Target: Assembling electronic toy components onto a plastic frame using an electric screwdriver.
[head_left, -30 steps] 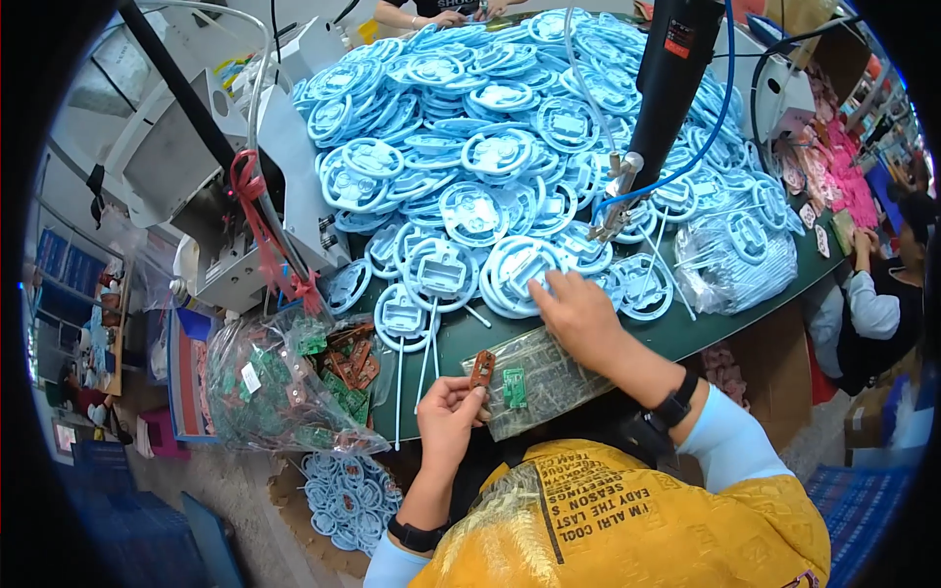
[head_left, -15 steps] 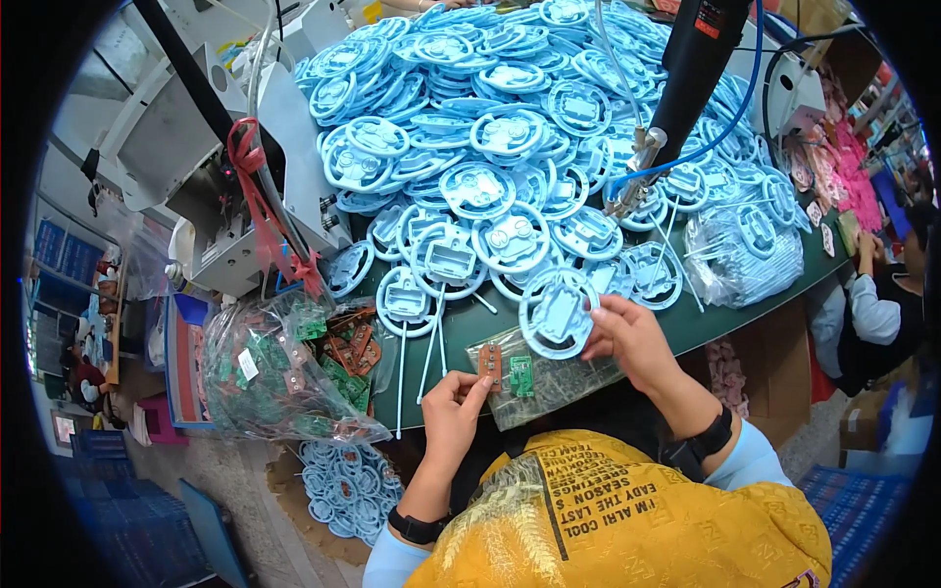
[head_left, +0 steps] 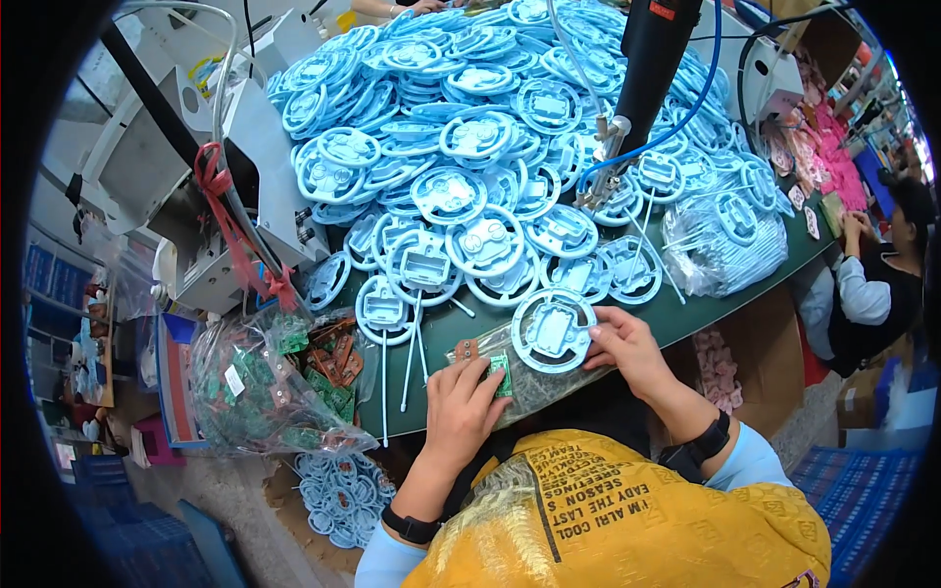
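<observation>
At the near edge of the counter (head_left: 706, 306), we see the light-blue ring part (head_left: 552, 329) just left of our right hand (head_left: 630, 355), which grips its right rim between thumb and fingers, its box-shaped recess facing up. The part is over the taped pad (head_left: 541, 389), along that near edge; we cannot tell whether it touches the pad. Our left hand (head_left: 461, 407) is lower and to the left of the part, apart from it, palm down with fingers bent; its fingertips meet the left side of the green circuit board (head_left: 502, 376), but we cannot tell whether they pinch it. That board lies between the left hand and the ring part. Just beyond the left fingers, the brown circuit board (head_left: 467, 350) is at the pad's far left corner. Farther off, the heap of light-blue parts (head_left: 451, 132) spreads toward the counter's far edge.
</observation>
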{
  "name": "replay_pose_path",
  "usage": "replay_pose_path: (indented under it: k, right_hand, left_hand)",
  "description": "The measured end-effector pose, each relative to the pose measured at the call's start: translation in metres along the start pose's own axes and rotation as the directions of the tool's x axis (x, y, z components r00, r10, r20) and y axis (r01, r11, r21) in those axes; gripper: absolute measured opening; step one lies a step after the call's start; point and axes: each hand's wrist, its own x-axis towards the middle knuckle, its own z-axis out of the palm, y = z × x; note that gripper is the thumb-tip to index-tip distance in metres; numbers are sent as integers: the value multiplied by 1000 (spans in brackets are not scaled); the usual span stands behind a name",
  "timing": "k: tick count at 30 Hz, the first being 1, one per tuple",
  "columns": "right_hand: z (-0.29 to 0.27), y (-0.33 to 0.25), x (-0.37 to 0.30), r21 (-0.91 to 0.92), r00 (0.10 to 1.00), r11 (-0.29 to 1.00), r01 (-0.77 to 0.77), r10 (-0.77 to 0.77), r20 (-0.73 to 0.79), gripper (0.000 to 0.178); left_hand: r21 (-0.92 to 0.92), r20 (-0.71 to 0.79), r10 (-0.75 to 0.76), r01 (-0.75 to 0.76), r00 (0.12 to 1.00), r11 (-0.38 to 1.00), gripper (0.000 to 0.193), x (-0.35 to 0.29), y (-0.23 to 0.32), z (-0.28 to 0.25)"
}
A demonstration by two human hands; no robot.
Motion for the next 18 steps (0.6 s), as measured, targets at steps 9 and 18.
replay_pose_path:
  k: [9, 18]
  right_hand:
    - [-5, 2, -2, -26, 999, 1000, 9, -10, -38, 34]
    - [-6, -1, -7, -32, 999, 999, 11, -12, -35, 25]
  left_hand:
    - [-188, -15, -196, 190, 981, 964, 10, 28, -8, -4]
    - [-31, -15, -62, 62, 998, 998, 21, 26, -8, -4]
